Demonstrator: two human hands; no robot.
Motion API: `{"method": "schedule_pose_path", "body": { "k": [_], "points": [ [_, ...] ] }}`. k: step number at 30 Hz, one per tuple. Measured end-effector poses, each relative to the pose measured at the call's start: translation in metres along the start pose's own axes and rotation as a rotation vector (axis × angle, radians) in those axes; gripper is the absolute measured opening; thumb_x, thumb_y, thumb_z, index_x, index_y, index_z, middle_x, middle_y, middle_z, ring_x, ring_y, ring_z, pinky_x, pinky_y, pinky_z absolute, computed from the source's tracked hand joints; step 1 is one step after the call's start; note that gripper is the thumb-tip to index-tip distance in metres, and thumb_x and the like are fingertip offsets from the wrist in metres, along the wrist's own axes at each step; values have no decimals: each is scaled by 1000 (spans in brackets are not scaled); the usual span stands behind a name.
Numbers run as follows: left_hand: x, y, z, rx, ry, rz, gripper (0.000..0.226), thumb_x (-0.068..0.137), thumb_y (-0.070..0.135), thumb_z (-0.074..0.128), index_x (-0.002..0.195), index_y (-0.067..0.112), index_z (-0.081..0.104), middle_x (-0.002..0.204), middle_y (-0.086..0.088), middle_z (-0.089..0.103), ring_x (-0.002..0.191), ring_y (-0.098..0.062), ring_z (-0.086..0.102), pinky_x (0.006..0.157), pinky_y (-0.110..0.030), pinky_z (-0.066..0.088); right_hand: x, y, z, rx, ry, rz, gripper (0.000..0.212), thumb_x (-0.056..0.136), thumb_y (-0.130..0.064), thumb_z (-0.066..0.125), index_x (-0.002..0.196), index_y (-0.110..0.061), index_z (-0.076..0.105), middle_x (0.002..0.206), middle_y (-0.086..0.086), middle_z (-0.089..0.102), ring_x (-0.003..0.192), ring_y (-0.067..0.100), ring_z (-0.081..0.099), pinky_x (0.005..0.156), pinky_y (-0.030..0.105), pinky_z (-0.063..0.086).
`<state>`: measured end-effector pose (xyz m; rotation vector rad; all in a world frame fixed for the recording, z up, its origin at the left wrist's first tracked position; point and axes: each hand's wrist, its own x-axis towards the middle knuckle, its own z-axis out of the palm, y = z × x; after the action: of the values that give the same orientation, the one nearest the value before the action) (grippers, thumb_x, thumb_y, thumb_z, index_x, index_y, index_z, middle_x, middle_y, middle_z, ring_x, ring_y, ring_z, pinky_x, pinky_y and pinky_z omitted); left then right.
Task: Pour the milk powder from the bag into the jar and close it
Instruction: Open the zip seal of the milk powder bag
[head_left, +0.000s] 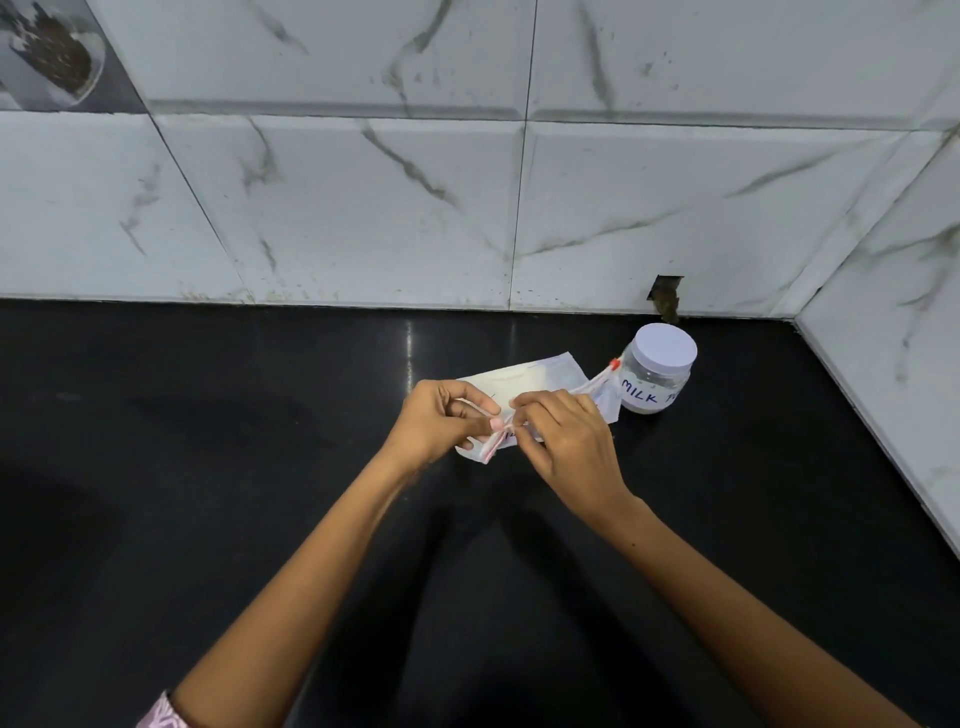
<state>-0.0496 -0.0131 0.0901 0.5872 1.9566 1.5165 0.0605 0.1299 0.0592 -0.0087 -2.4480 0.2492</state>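
Note:
A flat clear zip bag (524, 376) with pale powder inside lies on the black counter (208, 441). Its red-striped zip edge runs from under my hands toward a small red slider near the jar. My left hand (441, 421) pinches the near end of that zip edge. My right hand (566, 441) pinches the same edge right beside it, fingertips almost touching. A clear jar (655, 371) with a white lid on top and a handwritten "MILK" label stands upright just right of the bag, near the wall.
White marble-look tiled walls (363, 208) rise behind the counter and along its right side, meeting in a corner beyond the jar. A dark chipped hole in the tile (667, 296) sits just behind the jar.

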Motion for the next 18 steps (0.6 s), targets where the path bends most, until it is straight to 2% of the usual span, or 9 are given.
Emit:
{"method": "schedule_pose_path", "body": {
  "k": [3, 7, 10, 13, 15, 18],
  "points": [
    [-2, 1, 3, 32, -40, 19, 9, 77, -4, 72, 83, 3, 70, 69, -7, 73, 65, -14, 69, 56, -20, 52, -4, -1, 0, -24, 5, -24, 8, 78, -10, 74, 82, -6, 67, 85, 8, 68, 73, 21, 64, 64, 32, 49],
    [1, 6, 7, 325, -51, 93, 21, 77, -10, 66, 78, 8, 76, 78, -8, 74, 77, -17, 69, 76, -25, 56, -8, -4, 0, -32, -42, -23, 8, 81, -11, 71, 85, -7, 66, 83, 7, 69, 72, 21, 63, 65, 33, 48],
    [2, 8, 13, 514, -9, 117, 25, 77, -8, 63, 76, 12, 77, 79, -3, 75, 74, -11, 66, 71, -18, 53, -11, -7, 2, -8, -107, 15, 8, 84, -11, 67, 90, -6, 67, 87, 9, 70, 76, 22, 64, 65, 34, 49],
    [-1, 6, 20, 563, 15, 126, 26, 79, -6, 59, 81, 12, 78, 83, -4, 75, 77, -12, 66, 73, -21, 53, -13, -8, 1, 48, -171, 78, 12, 85, -12, 67, 96, -6, 67, 92, 9, 71, 82, 23, 65, 71, 35, 51],
    [-4, 1, 25, 571, 42, 141, 25, 79, -5, 59, 87, 10, 77, 88, -5, 75, 77, -12, 66, 70, -17, 51, -17, -4, -1, 106, -184, 142, 16, 84, -16, 69, 98, -7, 68, 95, 8, 71, 87, 22, 65, 77, 34, 50],
    [-10, -5, 32, 616, 145, 170, 25, 77, -2, 64, 98, 9, 74, 96, -4, 73, 80, -12, 65, 70, -12, 45, -29, 4, -3, 88, -185, 227, 23, 86, -29, 67, 102, -13, 71, 97, 1, 74, 91, 17, 65, 81, 26, 38]
  ]
}}
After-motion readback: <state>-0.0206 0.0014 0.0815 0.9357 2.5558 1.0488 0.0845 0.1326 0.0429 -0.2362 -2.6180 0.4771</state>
